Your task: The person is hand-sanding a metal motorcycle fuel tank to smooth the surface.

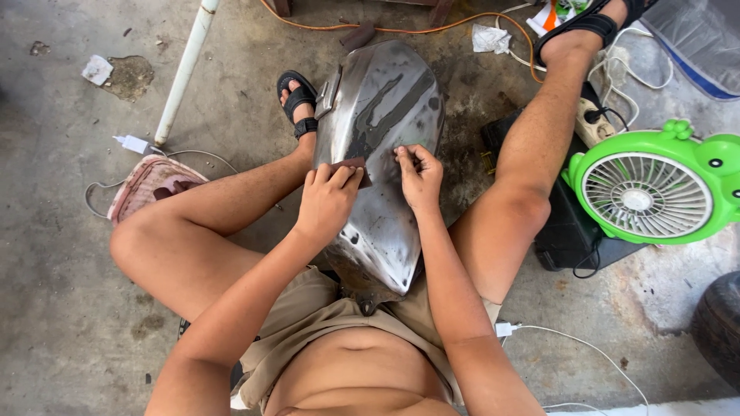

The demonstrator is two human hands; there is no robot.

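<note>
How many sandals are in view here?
2. One black sandal is on the foot left of the metal tank; the other sandal is at the top right, partly cut off by the frame edge.

Floor (62, 293): bare grey concrete, stained and scuffed, with a darker patch at upper left.
Pole (185, 73): white, slanting up out of the floor to the top edge.
Fan (655, 189): small, green, frog-shaped, lying at right on a black box (566, 231).
Cables: orange cord (432, 31) along the top; white cable (586, 354) at lower right.
Power strip (593, 119): beige, beside the fan.
Tyre (721, 323): dark, cut off by the right edge.
Light: daylight, even, soft shadows.
</note>
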